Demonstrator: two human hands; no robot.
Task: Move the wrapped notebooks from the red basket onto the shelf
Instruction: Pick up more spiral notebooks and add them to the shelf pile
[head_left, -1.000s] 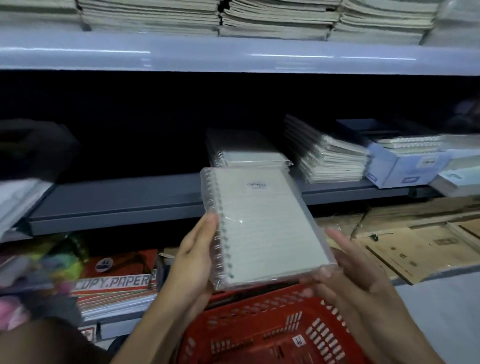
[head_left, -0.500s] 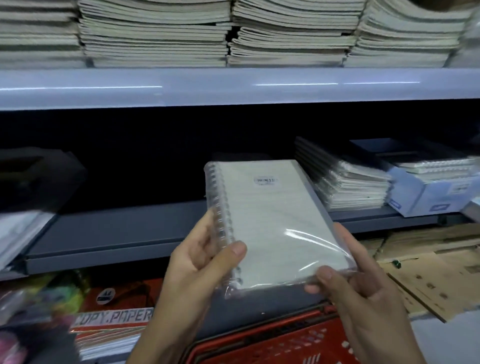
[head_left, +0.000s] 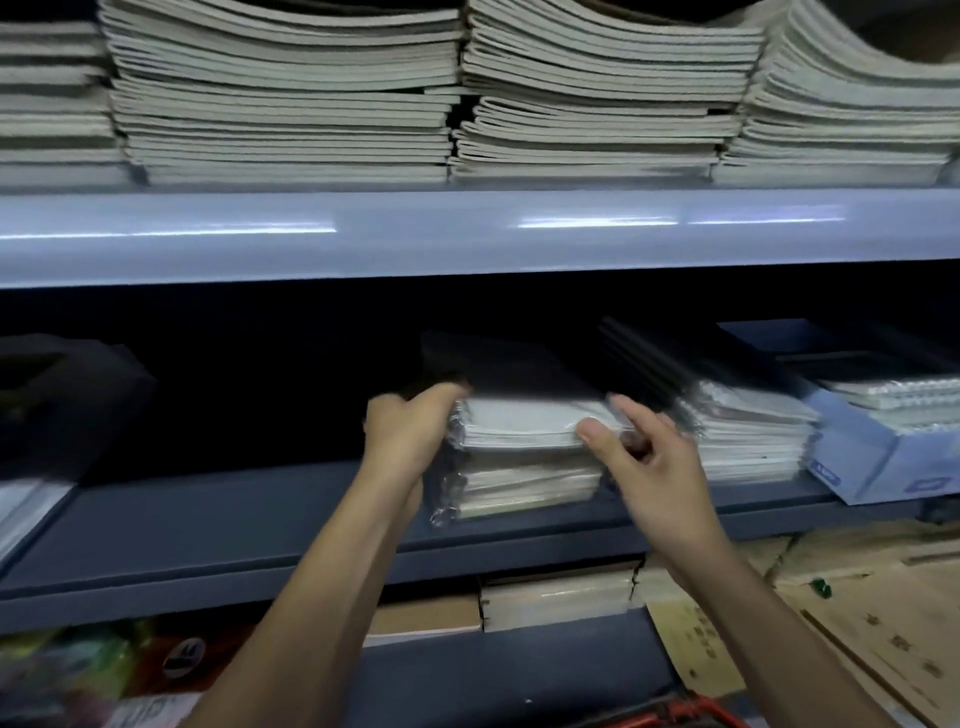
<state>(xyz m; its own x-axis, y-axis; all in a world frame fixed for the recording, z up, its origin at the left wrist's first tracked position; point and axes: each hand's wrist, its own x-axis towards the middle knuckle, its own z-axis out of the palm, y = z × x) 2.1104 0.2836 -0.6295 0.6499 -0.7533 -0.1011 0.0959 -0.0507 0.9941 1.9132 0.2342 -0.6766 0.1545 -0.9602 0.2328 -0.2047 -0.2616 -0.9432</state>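
Hands are both up at the middle grey metal shelf (head_left: 208, 519), setting a clear-wrapped, spiral-bound white notebook (head_left: 524, 423) on top of a short stack of wrapped white notebooks (head_left: 524, 488). Going left to right: the left hand (head_left: 408, 431) is at the coil side of the notebook, its fingers curled round that edge with the tips lost in the dark of the shelf, so it reads as gripping the spiral edge. Just right of it lies the notebook itself, resting on or barely above the stack; blur hides which. The right hand (head_left: 657, 467) is at the near right corner, thumb pressed on the front edge and fingers reaching along the right side, pinching the wrap. Right of that hand sits another pile of wrapped notebooks (head_left: 748, 441), close beside, and further right a pale blue cardboard box (head_left: 872, 462) of spiral pads. Down below the right wrist a sliver of the red plastic basket (head_left: 691, 712) shows at the frame edge.

The risk I see: the film is slick and the stack's coil edges bulge unevenly, so letting go before the notebook is square could let it slide forward off the pile, or nudge the neighbouring pile askew
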